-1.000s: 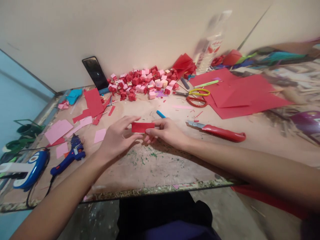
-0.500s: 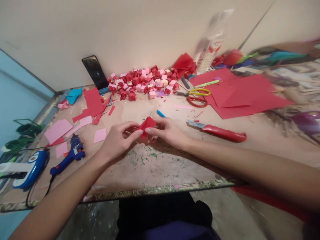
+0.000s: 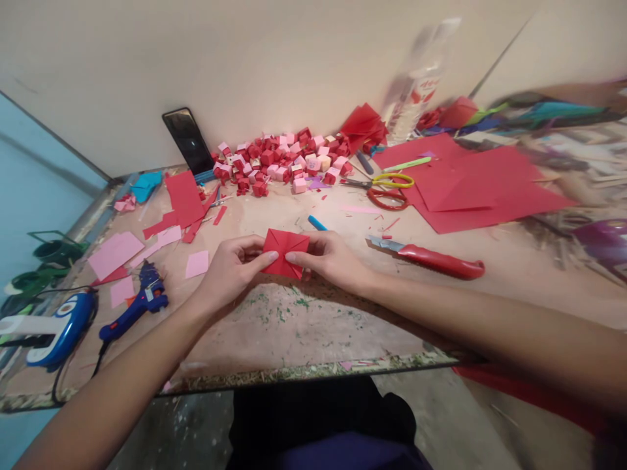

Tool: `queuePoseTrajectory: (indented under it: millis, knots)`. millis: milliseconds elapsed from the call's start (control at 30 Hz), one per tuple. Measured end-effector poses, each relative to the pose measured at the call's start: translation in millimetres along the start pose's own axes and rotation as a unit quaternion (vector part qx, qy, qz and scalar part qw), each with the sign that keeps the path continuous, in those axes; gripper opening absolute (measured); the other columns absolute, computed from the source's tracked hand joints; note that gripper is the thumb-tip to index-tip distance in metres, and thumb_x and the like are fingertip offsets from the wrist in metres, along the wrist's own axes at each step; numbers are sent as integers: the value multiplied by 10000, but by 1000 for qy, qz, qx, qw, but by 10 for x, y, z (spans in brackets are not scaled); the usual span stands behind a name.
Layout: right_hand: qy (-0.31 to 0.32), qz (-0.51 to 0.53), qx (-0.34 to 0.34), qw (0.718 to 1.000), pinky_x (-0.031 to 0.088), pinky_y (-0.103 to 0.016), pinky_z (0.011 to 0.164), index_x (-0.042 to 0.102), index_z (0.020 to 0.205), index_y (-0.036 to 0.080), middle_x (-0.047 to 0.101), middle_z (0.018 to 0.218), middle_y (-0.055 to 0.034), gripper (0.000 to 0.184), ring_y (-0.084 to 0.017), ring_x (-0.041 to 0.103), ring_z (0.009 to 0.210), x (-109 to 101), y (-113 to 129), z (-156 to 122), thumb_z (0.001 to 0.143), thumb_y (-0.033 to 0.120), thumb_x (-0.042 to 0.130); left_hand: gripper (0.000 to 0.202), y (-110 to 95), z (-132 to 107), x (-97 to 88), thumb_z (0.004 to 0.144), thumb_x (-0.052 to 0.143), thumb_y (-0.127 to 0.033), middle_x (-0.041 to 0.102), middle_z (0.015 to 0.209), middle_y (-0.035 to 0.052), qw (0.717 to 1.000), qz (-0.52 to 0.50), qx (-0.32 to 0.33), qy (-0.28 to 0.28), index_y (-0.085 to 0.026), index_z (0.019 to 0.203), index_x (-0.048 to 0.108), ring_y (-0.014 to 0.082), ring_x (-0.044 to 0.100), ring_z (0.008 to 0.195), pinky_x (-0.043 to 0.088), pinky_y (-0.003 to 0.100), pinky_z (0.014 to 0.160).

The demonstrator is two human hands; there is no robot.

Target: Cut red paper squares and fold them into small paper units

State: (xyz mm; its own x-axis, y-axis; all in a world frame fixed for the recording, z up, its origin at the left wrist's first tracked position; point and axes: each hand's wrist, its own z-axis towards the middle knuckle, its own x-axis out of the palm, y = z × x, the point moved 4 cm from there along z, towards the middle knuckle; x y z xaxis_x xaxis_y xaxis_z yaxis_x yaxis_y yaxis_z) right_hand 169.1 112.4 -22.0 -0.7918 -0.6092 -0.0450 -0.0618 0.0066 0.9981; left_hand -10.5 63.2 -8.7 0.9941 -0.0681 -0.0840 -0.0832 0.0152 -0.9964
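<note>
Between my two hands is a small square of red paper (image 3: 285, 243), with creases running across it toward its middle. My left hand (image 3: 241, 261) pinches its left side, thumb on top. On the other side, my right hand (image 3: 327, 256) pinches the right edge in the same way, its fingers partly hidden behind the paper. A blue pen-like stick (image 3: 317, 223) lies just beyond my right fingers. To the right rests a knife (image 3: 435, 259) with a red handle.
A heap of small pink and red paper cubes (image 3: 279, 160) lies against the wall beside a leaning phone (image 3: 189, 138). Scissors (image 3: 386, 189), red sheets (image 3: 470, 183) and a plastic bottle (image 3: 418, 88) are at the back right. A blue glue gun (image 3: 140, 303) and pink paper (image 3: 115, 253) lie left.
The red paper was folded up at an angle between my fingers; now it is opened out as a flat square facing me. My hands have barely shifted.
</note>
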Motion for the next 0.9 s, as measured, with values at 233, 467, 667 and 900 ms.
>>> queuePoseTrajectory:
  millis: [233, 467, 667, 900]
  knots:
    - [-13, 14, -14, 1000, 481, -322, 629, 760, 871, 166, 703, 754, 5, 129, -117, 532, 599, -12, -45, 26, 876, 289, 721, 305, 93, 28, -45, 821, 902, -383, 814, 835, 57, 999, -11, -28, -20, -161, 1017, 832, 175, 748, 753, 556, 245, 691]
    - [-5, 23, -29, 999, 542, -370, 816, 781, 883, 156, 659, 694, 29, 104, -129, 554, 652, -4, -27, 24, 884, 220, 699, 270, 66, 16, 0, 820, 893, -353, 829, 946, 70, 1000, -21, -19, -11, -173, 1013, 836, 194, 759, 835, 576, 270, 759]
    - [0, 31, -30, 999, 489, -337, 726, 782, 891, 143, 665, 696, 20, 110, -119, 514, 615, 10, -38, 22, 896, 209, 693, 189, 63, 17, 0, 782, 901, -297, 813, 852, 52, 999, -21, -20, -30, -177, 914, 838, 176, 737, 786, 548, 248, 706]
    - [-6, 39, -38, 999, 476, -330, 735, 773, 854, 151, 726, 818, -12, 95, -139, 569, 707, 4, -31, 30, 867, 224, 714, 224, 63, 23, 13, 780, 899, -318, 811, 871, 58, 999, -33, -29, -24, -177, 941, 833, 182, 737, 787, 553, 267, 711]
